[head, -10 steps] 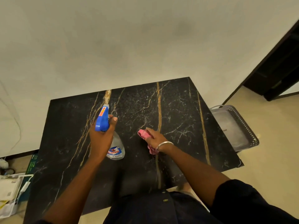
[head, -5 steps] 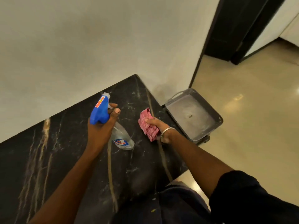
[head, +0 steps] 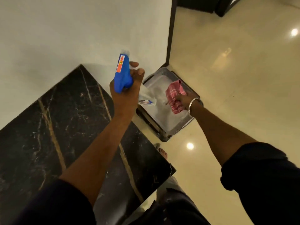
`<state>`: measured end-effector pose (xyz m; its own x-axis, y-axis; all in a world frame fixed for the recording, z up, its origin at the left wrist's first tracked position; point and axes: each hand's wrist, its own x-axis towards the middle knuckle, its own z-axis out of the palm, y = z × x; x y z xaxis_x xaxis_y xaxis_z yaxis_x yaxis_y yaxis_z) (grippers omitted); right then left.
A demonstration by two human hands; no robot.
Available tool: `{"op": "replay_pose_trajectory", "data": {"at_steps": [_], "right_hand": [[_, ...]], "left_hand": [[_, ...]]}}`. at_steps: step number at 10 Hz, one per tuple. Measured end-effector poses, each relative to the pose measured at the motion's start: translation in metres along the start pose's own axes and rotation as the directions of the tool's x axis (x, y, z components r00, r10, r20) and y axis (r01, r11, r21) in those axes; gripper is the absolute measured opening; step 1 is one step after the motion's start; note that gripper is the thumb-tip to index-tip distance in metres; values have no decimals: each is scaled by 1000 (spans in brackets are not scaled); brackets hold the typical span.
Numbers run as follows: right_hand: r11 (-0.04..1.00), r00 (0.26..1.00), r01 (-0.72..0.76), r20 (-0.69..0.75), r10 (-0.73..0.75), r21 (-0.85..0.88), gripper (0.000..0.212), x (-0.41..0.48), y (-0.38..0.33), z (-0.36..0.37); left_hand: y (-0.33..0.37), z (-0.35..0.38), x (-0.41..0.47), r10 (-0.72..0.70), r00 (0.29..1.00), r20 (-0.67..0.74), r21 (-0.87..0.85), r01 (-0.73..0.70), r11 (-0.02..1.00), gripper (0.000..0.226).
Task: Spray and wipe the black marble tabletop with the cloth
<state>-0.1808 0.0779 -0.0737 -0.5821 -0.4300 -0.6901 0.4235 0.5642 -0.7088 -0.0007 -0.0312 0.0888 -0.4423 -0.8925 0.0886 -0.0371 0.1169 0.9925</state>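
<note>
The black marble tabletop (head: 53,127) with gold veins fills the lower left. My left hand (head: 128,90) grips a spray bottle (head: 122,73) with a blue trigger head and a clear body, held in the air past the table's right edge. My right hand (head: 186,99), with a metal bangle at the wrist, holds a crumpled pink checked cloth (head: 174,96) over a grey tray. Neither the bottle nor the cloth touches the tabletop.
A grey perforated tray (head: 180,127) sits on a low stand to the right of the table, against the wall corner. Glossy cream floor (head: 235,78) stretches to the right. A dark door frame (head: 171,30) rises behind the tray. My foot (head: 162,151) shows by the table edge.
Both hands swung right, off the tabletop. The cloth left the marble and now hangs over the grey tray. The spray bottle moved with it, and the view turned right.
</note>
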Motion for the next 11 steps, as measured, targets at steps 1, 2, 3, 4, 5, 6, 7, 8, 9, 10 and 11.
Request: {"op": "replay_pose_trajectory", "data": {"at_steps": [1, 2, 3, 4, 5, 6, 7, 8, 9, 10, 11], "right_hand": [[999, 999, -31, -14, 30, -23, 43, 47, 25, -15], [999, 996, -51, 80, 51, -2, 35, 78, 45, -13], [1000, 990, -29, 140, 28, 2, 37, 94, 62, -9], [991, 992, 5, 129, 13, -136, 36, 107, 72, -2], [912, 992, 115, 99, -82, -394, 35, 123, 82, -3], [804, 987, 158, 70, -144, -572, 44, 137, 93, -7], [684, 985, 152, 53, -163, -713, 48, 138, 94, -4], [597, 988, 104, 13, -155, -795, 55, 133, 93, 1], [543, 981, 74, -38, -192, -837, 59, 116, 88, 2], [445, 967, 48, -70, -245, -894, 58, 84, 69, 3], [387, 946, 103, -31, -323, -916, 51, 52, 53, 10]], "left_hand": [[-40, 35, 13, -44, 999, -10, -16, 44, 999, 22], [-81, 57, 17, -125, 992, 29, 28, 124, 992, 22], [-117, 69, 18, -204, 978, 48, 77, 200, 977, 30], [-144, 75, 19, -224, 972, 65, 137, 214, 967, 47], [-166, 75, 15, -313, 940, 135, 161, 291, 943, 28], [-179, 71, 8, -289, 950, 121, 218, 258, 941, 46], [-195, 71, -3, -267, 932, 244, 173, 229, 958, 57], [-188, 72, -6, -292, 903, 314, 168, 250, 954, 44], [-185, 66, -5, -379, 872, 309, 233, 317, 919, 45], [-169, 52, -2, -473, 793, 385, 341, 354, 871, 78], [-155, 32, -5, -523, 751, 403, 508, 291, 810, 100]]}}
